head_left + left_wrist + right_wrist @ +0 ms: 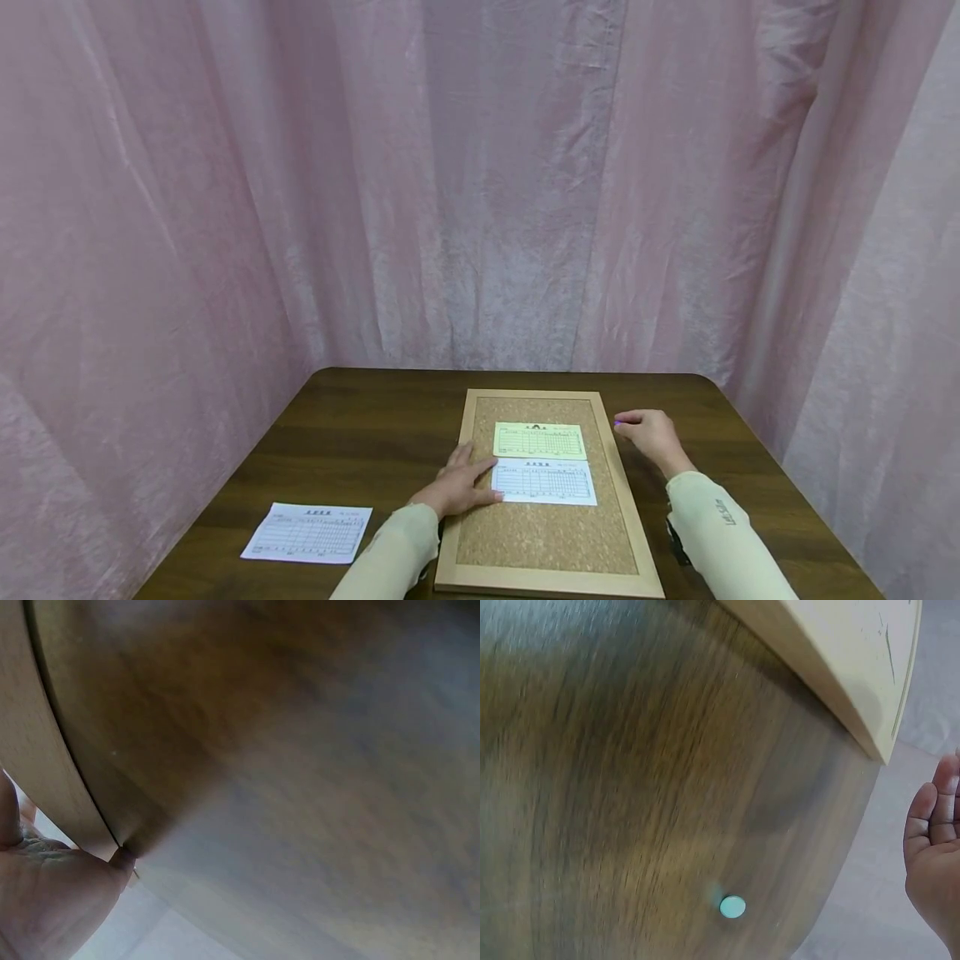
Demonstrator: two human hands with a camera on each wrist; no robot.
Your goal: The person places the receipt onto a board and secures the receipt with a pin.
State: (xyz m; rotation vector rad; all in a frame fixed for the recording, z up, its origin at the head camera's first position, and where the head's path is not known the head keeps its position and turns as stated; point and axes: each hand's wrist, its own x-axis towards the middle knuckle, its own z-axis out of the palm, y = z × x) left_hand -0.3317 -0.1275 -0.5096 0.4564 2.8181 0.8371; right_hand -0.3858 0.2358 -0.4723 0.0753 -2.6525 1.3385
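My left hand [453,487] rests with spread fingers on the left side of a wood-framed cork board [551,542]. Its thumb and index fingertip press the left edge of a white printed slip [543,483]. Directly above that slip lies a yellow-green printed slip [540,440]. Off the board's right edge, my right hand [651,437] pinches a small purple pushpin [618,422], mostly covered by the fingertips. In the right wrist view, a turquoise round-headed pin [733,907] lies on the table, apart from the right hand.
Another white printed slip [307,533] lies on the dark wooden table [360,417] at the left. The board's raised frame [626,500] stands between the right hand and the slips. Pink curtains [517,208] hang behind the table and along both sides.
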